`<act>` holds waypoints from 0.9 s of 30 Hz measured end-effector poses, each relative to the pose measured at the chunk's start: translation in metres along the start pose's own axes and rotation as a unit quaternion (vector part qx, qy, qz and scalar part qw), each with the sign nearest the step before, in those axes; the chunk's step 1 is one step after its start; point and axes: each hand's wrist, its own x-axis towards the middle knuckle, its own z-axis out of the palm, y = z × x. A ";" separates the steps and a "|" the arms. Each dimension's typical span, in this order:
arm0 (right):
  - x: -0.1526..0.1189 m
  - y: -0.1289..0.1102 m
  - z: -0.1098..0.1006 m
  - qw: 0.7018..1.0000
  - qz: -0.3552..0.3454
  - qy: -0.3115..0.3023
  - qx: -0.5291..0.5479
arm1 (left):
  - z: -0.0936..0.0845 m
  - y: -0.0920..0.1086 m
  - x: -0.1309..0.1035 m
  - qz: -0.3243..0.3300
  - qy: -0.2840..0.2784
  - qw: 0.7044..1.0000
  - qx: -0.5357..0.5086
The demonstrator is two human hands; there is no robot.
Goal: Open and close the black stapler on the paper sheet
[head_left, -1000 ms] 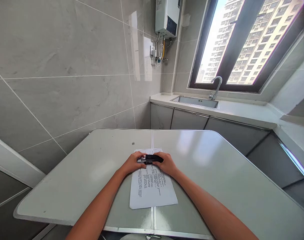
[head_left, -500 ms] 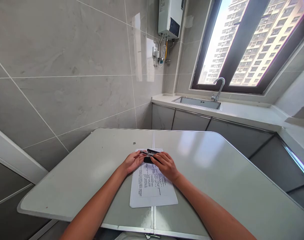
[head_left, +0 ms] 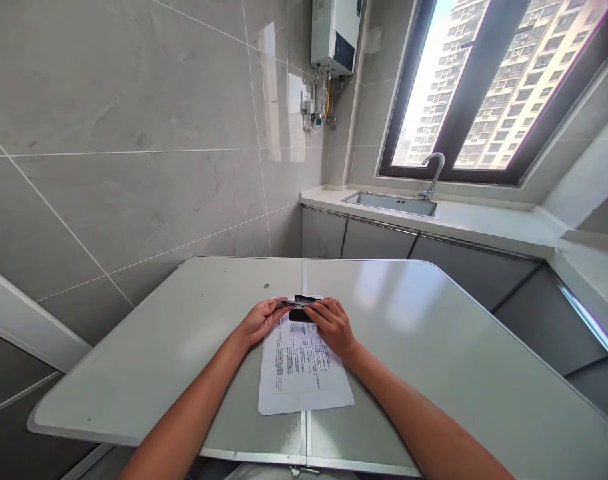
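Above the far end of a printed sheet of paper [head_left: 304, 373], a black stapler [head_left: 300, 316] is opened up, its metal inner part showing between the black halves. My left hand [head_left: 260, 321] pinches the metal part at its left end. From the right, my right hand [head_left: 334, 327] is closed around the other end of the stapler, with fingers bent over the top. Fingers hide part of the stapler's right side. Beyond the paper lies a small dark strip [head_left: 267, 285], perhaps staples, touched by neither hand.
The pale folding table [head_left: 409, 373] has a seam down its middle and a metal front edge. Behind it stand a counter [head_left: 494, 223] with a sink [head_left: 391, 204] and tap [head_left: 434, 175]. A tiled wall [head_left: 134, 180] rises at the left.
My left hand and the stapler's metal part have shifted slightly, the part now lying flatter. My right hand stays closed on the stapler. The view has turned a little.
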 end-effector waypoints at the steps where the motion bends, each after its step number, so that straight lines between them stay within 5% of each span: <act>1: 0.000 0.001 0.001 1.000 0.015 0.004 0.002 | 0.001 0.000 0.000 0.001 0.007 1.000 0.004; 9: -0.003 0.006 -0.001 1.000 -0.015 -0.027 -0.003 | 0.002 0.000 0.001 -0.011 0.065 0.996 0.063; 15: -0.003 0.006 0.002 0.994 0.109 0.004 0.023 | -0.004 0.011 -0.001 -0.006 0.110 0.991 0.074; 21: -0.008 0.002 0.013 0.899 0.383 -0.032 0.211 | -0.006 0.016 -0.003 0.078 0.136 0.981 0.117; 24: -0.011 0.001 0.016 0.849 0.418 -0.109 0.304 | -0.005 0.015 -0.005 0.101 0.112 0.972 0.182; 27: -0.008 0.002 0.012 0.849 0.390 -0.157 0.319 | 0.000 0.012 -0.007 0.116 0.078 0.961 0.240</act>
